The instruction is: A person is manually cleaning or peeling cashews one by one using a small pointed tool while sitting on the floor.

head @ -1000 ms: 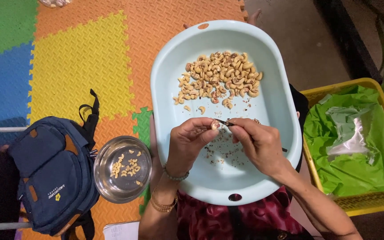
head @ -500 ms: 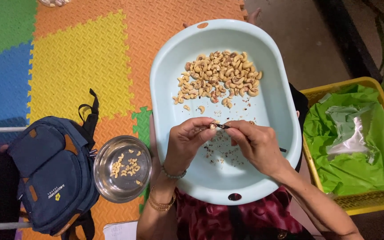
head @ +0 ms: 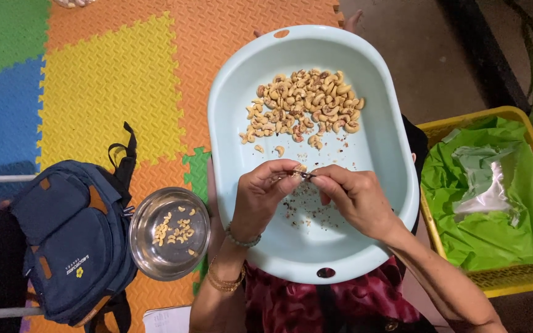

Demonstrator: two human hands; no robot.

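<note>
Hands: two, both the person's own, meeting over the near half of the basin.
Left hand [head: 260, 194]: fingertips pinched on one cashew nut [head: 297, 172], held just above the basin floor; bead bracelet and gold bangles on the wrist.
Right hand [head: 356, 198]: fingers clenched around a small dark blade [head: 307, 175], its tip touching the nut.
Basin [head: 385, 148]: one, pale blue, oval, plastic, with a hole at each end of the rim; it rests across the person's lap.
Cashew pile [head: 303, 105]: one loose heap at the far end of the basin, too many to count; a few strays lie just beside it toward the hands.
Skin flakes [head: 306, 206]: a scatter of reddish bits on the basin floor under the hands.
Steel bowl [head: 169, 234]: one, round, on the mat left of the basin, holding roughly two dozen pale nuts.
Backpack [head: 72, 240]: one, navy with tan patches, touching the bowl's left edge.
Crate [head: 513, 280]: one, yellow, to the right, lined with green plastic and one clear bag.
Surface: interlocking foam mat tiles in orange, yellow, blue and green.
Room: bare brownish floor beyond the mat at the top right; a dark frame stands at the far right edge.
</note>
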